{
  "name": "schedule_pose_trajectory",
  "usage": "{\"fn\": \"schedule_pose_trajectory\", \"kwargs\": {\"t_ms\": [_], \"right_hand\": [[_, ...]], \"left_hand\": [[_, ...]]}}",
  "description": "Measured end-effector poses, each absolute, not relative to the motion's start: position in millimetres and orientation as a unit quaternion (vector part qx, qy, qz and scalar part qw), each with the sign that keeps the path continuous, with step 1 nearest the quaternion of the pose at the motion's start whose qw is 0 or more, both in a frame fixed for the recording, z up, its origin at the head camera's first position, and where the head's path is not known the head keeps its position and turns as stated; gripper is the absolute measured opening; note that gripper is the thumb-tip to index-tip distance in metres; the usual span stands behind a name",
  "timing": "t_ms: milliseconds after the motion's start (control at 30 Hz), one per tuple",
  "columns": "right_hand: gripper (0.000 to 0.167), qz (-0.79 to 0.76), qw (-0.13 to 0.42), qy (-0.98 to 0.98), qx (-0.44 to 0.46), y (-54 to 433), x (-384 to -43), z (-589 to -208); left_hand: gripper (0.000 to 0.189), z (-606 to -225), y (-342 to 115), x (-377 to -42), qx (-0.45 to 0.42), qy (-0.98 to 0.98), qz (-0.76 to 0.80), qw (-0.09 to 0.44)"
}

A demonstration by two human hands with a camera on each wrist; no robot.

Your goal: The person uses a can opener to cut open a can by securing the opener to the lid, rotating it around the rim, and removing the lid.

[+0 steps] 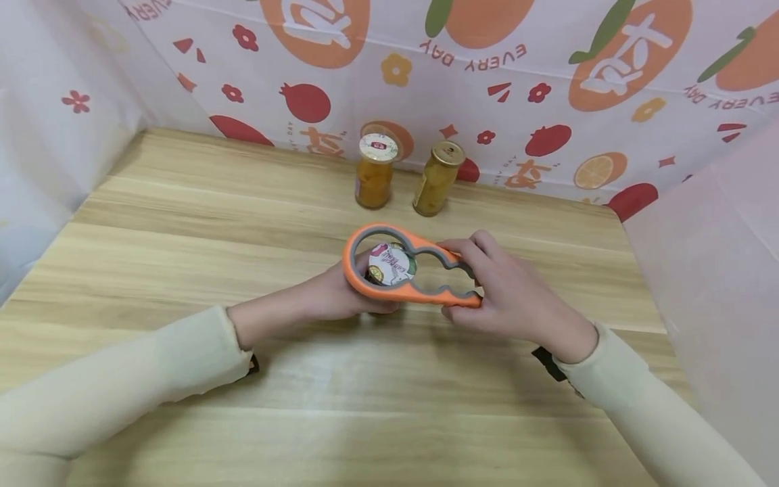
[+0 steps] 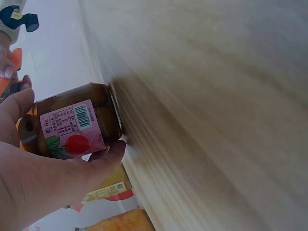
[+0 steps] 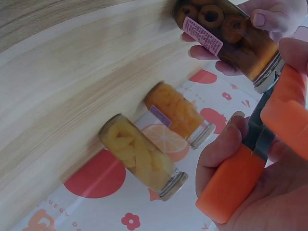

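My left hand is wrapped around a glass jar of dark fruit with a pink label. Its patterned white lid faces up in the head view. With my right hand I grip the handle end of an orange jar opener lined in grey. The opener's big loop lies over the lid, which shows through it; whether the lining touches the lid I cannot tell. In the right wrist view, dark fruit with holes shows through the jar's glass. The jar's base is close to the tabletop.
Behind the hands stand a jar of orange fruit with a white lid and a jar of yellow fruit with a gold lid. The wooden table meets a fruit-printed cloth at the back.
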State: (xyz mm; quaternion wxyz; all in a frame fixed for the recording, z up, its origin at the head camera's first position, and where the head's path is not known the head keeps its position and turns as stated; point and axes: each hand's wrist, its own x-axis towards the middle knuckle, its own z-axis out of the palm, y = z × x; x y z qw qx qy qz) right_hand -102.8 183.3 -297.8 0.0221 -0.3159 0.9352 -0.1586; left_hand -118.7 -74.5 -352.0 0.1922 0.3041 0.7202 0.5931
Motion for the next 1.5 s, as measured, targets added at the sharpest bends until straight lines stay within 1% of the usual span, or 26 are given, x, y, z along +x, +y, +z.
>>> {"fn": "schedule_pose_trajectory", "kwargs": {"t_ms": [100, 167, 233, 367, 467, 633, 800, 967, 1200, 1300, 1400, 1500], "right_hand": [[0.071, -0.152, 0.026, 0.935, -0.319, 181, -103, -296], [0.072, -0.151, 0.027, 0.934, -0.322, 178, -103, -295], [0.072, -0.151, 0.027, 0.933, -0.324, 176, -103, -295], [0.072, -0.155, 0.030, 0.931, -0.329, 173, -104, -294], [0.075, -0.160, 0.033, 0.928, -0.335, 171, -105, -293], [0.076, -0.168, 0.038, 0.923, -0.344, 167, -107, -293], [0.073, -0.173, 0.039, 0.920, -0.348, 164, -107, -292], [0.074, -0.167, 0.045, 0.917, -0.359, 165, -108, -289], [0.075, -0.154, 0.060, 0.914, -0.370, 166, -109, -284], [0.078, -0.150, 0.056, 0.915, -0.370, 166, -109, -283], [0.085, -0.133, 0.042, 0.919, -0.370, 165, -109, -283], [0.088, -0.110, 0.023, 0.922, -0.371, 163, -109, -284]], "left_hand": [[0.053, -348, -64, -123, 0.393, 0.681, 0.595, 0.169], [0.048, -350, -64, -123, 0.403, 0.676, 0.592, 0.173], [0.050, -353, -66, -123, 0.406, 0.672, 0.592, 0.181], [0.055, -359, -67, -125, 0.401, 0.698, 0.562, 0.191], [0.063, -361, -68, -125, 0.404, 0.710, 0.543, 0.196], [0.075, -362, -72, -119, 0.390, 0.695, 0.564, 0.217], [0.076, -362, -72, -114, 0.369, 0.697, 0.575, 0.216], [0.076, -362, -72, -111, 0.353, 0.708, 0.570, 0.222], [0.077, -363, -72, -111, 0.351, 0.712, 0.565, 0.223], [0.077, -363, -72, -111, 0.348, 0.706, 0.573, 0.229], [0.077, -363, -72, -110, 0.333, 0.708, 0.577, 0.233], [0.075, -364, -73, -110, 0.315, 0.724, 0.571, 0.223]]}}
